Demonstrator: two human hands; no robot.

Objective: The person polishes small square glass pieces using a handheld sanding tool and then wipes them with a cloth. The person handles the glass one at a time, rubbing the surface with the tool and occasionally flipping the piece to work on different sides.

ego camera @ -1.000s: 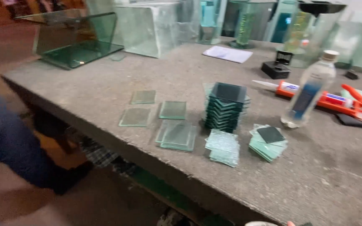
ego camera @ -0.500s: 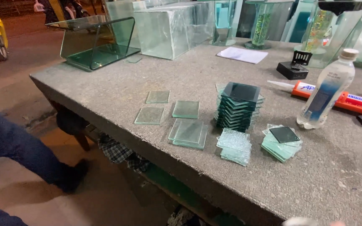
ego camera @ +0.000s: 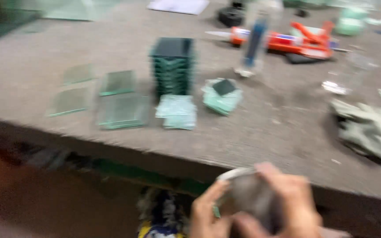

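— Looks like a glass workshop.
— Why?
— Rough grey workbench [ego camera: 287, 128], with cut glass squares [ego camera: 120, 110] laid flat and a tall stack [ego camera: 173, 66] of them beside.
— Anything else?
— Red caulking gun [ego camera: 307, 39] and clear bottle [ego camera: 256, 39] behind, crumpled rag [ego camera: 369, 130] to the right.

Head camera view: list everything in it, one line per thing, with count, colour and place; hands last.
Table: one, grey, fills the view.
Tall glass stack: one, green, centre.
Low glass piles: two, pale green, in front of the stack.
Flat glass panes: about four, clear green, left.
Clear bottle: one, upright, right of the stack.
Caulking gun: one, red, far edge.
Paper sheet: one, white, far edge.
Crumpled cloth: one, grey, right.
Left hand and right hand: both on a blurred grey object, bottom.
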